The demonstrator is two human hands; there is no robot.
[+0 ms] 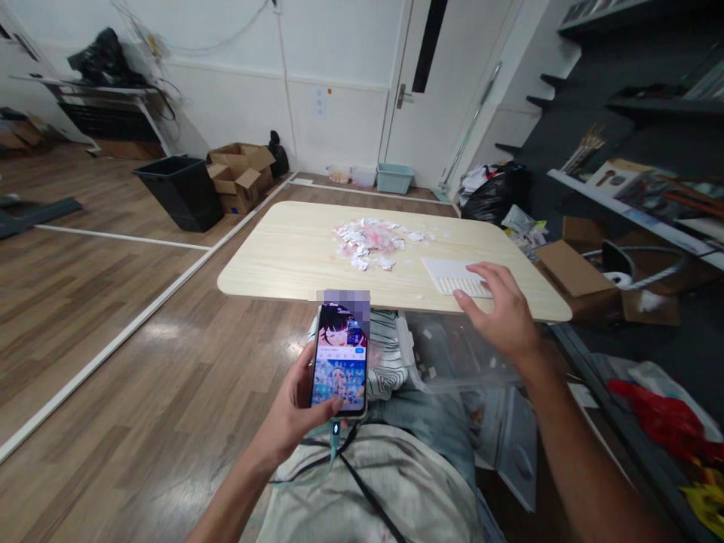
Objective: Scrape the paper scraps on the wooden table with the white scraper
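White card [443,267] on the table [271,256] lies at ten o'clock from the nearer, part-open right hand [502,313], its row of pale pieces [459,286] running nine-to-three, while the left hand [295,400] grips a phone [339,369].

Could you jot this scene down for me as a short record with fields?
Left grip: holds a lit smartphone, cable plugged in
Right grip: spread open at a white panel; contact unclear
Table: pale, rounded corners
On top: pink-and-white scraps, heaped
Below near edge: clear plastic bin
Floor: black trash bin, open cardboard boxes
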